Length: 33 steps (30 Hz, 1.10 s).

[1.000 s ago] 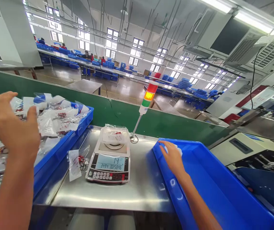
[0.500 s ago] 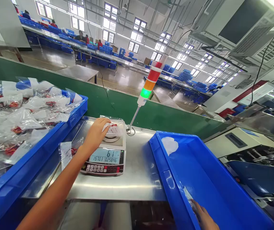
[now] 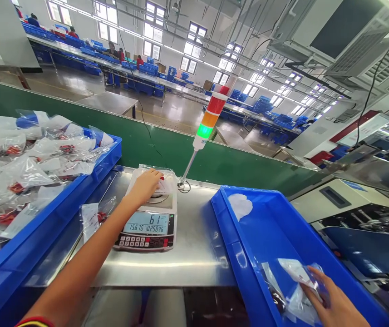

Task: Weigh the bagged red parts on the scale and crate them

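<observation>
My left hand reaches over the counting scale, its fingers closed on a clear plastic bag with small red parts lying on the pan. The scale's display shows lit digits. Another bag, with a white label and red parts, lies left of the scale, partly behind my left forearm. Inside the right blue bin, my right hand pinches a clear bag with white paper. A second bag with dark contents rests against the bin's near-left wall.
A blue bin heaped with bagged parts stands on the left. Behind the scale rises a signal tower lit green. A green partition borders the metal table. People and blue bins are far behind.
My right hand has moved up and right inside the bin, with a bag now showing in its fingers. My left hand has shifted slightly right over the scale pan. The display's lower-left digits changed.
</observation>
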Each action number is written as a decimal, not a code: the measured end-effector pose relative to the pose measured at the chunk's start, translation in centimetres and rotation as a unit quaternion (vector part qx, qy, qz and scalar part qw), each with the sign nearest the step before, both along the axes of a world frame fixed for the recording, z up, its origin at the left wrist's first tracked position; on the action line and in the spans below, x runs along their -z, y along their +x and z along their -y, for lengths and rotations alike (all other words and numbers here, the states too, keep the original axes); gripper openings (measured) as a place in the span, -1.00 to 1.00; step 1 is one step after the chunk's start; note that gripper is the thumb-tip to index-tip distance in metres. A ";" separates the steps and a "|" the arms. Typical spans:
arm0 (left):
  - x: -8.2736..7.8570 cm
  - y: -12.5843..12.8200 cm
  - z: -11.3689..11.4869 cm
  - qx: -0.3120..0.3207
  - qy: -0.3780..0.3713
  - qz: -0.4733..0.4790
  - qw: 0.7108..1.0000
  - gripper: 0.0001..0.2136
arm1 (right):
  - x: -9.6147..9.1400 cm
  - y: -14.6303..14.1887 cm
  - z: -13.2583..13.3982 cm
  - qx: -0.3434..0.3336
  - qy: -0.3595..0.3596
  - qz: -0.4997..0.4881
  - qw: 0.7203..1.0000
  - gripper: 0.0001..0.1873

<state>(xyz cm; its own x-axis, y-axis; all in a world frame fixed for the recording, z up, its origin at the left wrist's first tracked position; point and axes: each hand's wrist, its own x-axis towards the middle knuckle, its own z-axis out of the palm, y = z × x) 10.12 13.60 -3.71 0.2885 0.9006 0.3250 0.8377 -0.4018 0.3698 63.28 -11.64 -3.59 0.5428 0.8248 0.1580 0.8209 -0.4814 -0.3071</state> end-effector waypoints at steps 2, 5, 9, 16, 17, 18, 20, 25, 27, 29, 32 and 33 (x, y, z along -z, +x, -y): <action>0.0 0.6 -0.7 0.003 0.007 -0.006 1.000 -0.80 | -2.5 -4.1 -2.0 -0.030 0.042 0.003 0.999 -0.28; -0.9 0.8 -0.7 -0.011 0.026 0.000 1.000 -0.86 | -5.5 -11.2 -6.8 -0.156 0.133 -0.038 0.978 -0.35; -4.2 -1.7 2.1 -0.065 0.103 0.042 0.992 -0.84 | -7.7 -21.2 -15.2 -0.404 0.201 -0.020 0.892 -0.48; -9.9 -13.6 8.2 -0.268 0.248 0.089 0.927 -0.67 | -5.9 -36.4 -25.4 -0.572 0.102 0.162 0.798 -0.37; -10.0 -15.2 8.7 -0.299 0.246 0.080 0.919 -0.62 | -5.4 -37.2 -25.8 -0.588 0.084 0.168 0.787 -0.38; -9.8 -16.4 9.0 -0.325 0.242 0.072 0.911 -0.57 | -4.9 -37.5 -25.9 -0.599 0.076 0.164 0.780 -0.40; -9.0 -17.7 9.3 -0.344 0.236 0.062 0.907 -0.46 | -4.5 -36.2 -25.6 -0.605 0.093 0.136 0.779 -0.44; -5.6 -14.1 9.0 -0.251 0.194 0.063 0.946 -0.55 | -4.0 -23.5 -20.9 -0.491 0.170 0.064 0.852 -0.62; -4.4 -11.3 8.8 -0.183 0.160 0.070 0.968 -0.65 | -2.6 -16.4 -17.3 -0.360 0.165 0.074 0.915 -0.56; -3.5 -8.7 8.4 -0.125 0.134 0.079 0.980 -0.72 | -0.2 -9.6 -13.0 -0.231 0.115 0.092 0.962 -0.48; -2.7 -5.7 7.2 -0.073 0.109 0.080 0.988 -0.77 | 4.4 -2.2 -6.5 -0.125 -0.017 0.058 0.990 -0.40; -2.6 -4.9 6.8 -0.065 0.104 0.076 0.990 -0.78 | 5.9 -0.7 -4.6 -0.113 -0.059 0.032 0.991 -0.34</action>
